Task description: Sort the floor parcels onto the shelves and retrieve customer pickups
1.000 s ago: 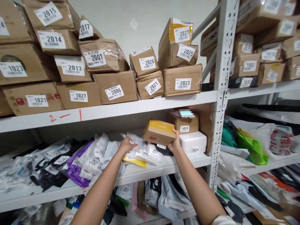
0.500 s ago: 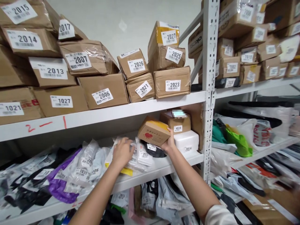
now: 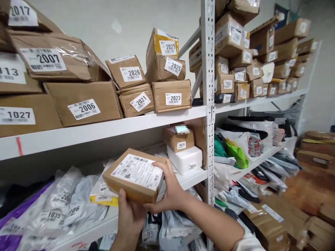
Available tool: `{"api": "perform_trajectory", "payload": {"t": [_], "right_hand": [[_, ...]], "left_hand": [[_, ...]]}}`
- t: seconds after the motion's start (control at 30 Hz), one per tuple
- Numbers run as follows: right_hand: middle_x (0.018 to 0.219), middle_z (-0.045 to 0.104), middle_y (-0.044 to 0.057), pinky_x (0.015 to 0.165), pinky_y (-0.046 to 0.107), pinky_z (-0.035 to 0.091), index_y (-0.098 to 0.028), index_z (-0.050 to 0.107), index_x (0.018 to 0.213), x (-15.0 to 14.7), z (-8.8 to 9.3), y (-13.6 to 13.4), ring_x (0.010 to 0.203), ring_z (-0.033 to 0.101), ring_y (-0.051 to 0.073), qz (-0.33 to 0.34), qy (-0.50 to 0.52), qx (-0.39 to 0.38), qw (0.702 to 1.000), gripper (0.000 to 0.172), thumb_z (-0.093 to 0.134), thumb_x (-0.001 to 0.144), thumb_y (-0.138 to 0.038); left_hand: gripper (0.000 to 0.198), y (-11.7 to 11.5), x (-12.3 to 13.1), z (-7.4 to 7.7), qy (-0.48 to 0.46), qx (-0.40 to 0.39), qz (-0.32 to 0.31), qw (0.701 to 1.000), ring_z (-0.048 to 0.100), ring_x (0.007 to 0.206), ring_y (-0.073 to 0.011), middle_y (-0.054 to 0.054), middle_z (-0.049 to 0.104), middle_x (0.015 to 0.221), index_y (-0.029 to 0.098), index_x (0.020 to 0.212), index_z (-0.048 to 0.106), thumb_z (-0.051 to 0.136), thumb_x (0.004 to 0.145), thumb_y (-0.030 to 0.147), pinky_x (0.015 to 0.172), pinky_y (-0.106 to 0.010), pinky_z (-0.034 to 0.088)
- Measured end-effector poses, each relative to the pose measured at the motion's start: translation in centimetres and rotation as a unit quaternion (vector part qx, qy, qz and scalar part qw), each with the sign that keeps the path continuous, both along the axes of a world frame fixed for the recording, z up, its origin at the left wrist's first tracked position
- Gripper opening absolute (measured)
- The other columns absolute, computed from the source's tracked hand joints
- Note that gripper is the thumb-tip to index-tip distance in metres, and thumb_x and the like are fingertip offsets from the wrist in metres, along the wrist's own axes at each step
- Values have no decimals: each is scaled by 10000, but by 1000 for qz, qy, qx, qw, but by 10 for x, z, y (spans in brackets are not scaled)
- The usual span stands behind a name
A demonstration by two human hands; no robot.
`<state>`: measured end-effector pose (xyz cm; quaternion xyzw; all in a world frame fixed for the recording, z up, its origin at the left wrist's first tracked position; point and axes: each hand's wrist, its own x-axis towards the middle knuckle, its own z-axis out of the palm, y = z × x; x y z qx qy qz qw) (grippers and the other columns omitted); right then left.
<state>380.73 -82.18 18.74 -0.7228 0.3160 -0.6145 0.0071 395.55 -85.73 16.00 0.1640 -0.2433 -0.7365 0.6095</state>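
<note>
A small brown cardboard box [image 3: 115, 174] with a white printed shipping label on its upper face is between my two hands, in front of the middle shelf. My right hand [image 3: 170, 188] wraps round its right end, fingers over the label's edge and thumb below. From underneath, my left hand [image 3: 131, 212] supports it, the thumb pressed on the near side and the other fingers hidden. Behind the box sit a white box [image 3: 187, 158] marked 4038 and a brown box [image 3: 178, 137] marked 4039 on top of it.
Numbered cartons [image 3: 83, 101] line the upper shelf [image 3: 104, 129]. Plastic-wrapped parcels [image 3: 62, 198] lie at left on the middle shelf, and more hang below. A perforated white post [image 3: 209, 122] stands right of centre. Cartons [image 3: 288, 223] are stacked low at the far right.
The box has come nearer and been turned, so its label shows instead of the red heart print. My left hand has left the bagged parcels and joined my right on the box. The view shifted right.
</note>
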Motion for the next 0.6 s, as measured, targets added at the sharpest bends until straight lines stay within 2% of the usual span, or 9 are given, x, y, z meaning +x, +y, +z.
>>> {"api": "perform_trajectory", "payload": {"t": [0.1,0.23,0.33,0.37,0.4,0.43,0.47,0.53,0.6], "right_hand": [[1216,370,113,971,448,431,-251,343,1351,11,-1,5,1183,431,308,-23,80,39,996,1075,861,435,-469],[1344,345,150,972,492,417,-272,330,1380,13,-14,5,1260,381,367,-78,165,-10,983,1062,833,479,-525],[1390,398,174,1043,521,355,-224,184,1464,-17,0,0,1268,414,355,-104,186,-22,977,1049,679,650,-662],[1393,409,186,1069,520,323,-186,137,1478,-32,11,-5,1284,405,342,-170,143,-30,975,953,576,764,-638],[1389,413,207,1077,523,303,-144,144,1475,-49,24,-13,1296,387,342,-278,98,-34,955,878,521,825,-598],[1392,406,238,1076,533,291,-91,185,1462,-65,39,-23,1312,352,362,-386,69,-16,920,850,496,845,-586],[1385,407,274,1064,538,297,-31,240,1435,-79,54,-34,1317,332,389,-464,66,18,883,827,470,860,-577],[1301,456,342,1016,552,333,59,389,1322,-102,80,-57,1255,390,445,-564,70,104,816,838,480,832,-616],[1207,516,365,945,543,395,71,508,1203,-117,100,-78,1176,470,470,-589,85,210,775,899,488,768,-716]], "left_hand": [[510,9,1,-11,31,24,32,999,682,991,-223,1,732,1096,374,1346,498,504,861,533,751,-286,572],[515,24,15,-9,-37,37,20,998,675,1004,-224,-35,700,1161,328,1327,518,619,822,315,789,-305,567],[609,30,34,-10,-124,37,37,991,655,1039,-249,-41,684,1171,308,1308,515,703,729,271,715,-291,566],[634,30,41,-11,-147,31,39,988,647,1052,-262,-44,683,1165,299,1295,518,727,697,273,694,-286,563],[658,31,48,-13,-164,20,40,985,644,1057,-277,-51,687,1149,286,1281,523,750,663,278,686,-288,561],[678,31,55,-15,-176,9,40,984,645,1051,-291,-59,694,1125,270,1266,528,769,633,287,696,-301,562],[693,32,60,-17,-182,-3,39,983,649,1040,-304,-68,702,1098,252,1253,534,783,609,298,723,-326,565],[706,33,69,-21,-186,-36,40,981,656,1017,-319,-76,716,1036,218,1235,547,794,579,304,794,-377,561],[687,34,75,-25,-190,-70,32,979,649,1033,-322,-77,722,1004,202,1220,559,792,581,302,853,-400,545]]}}
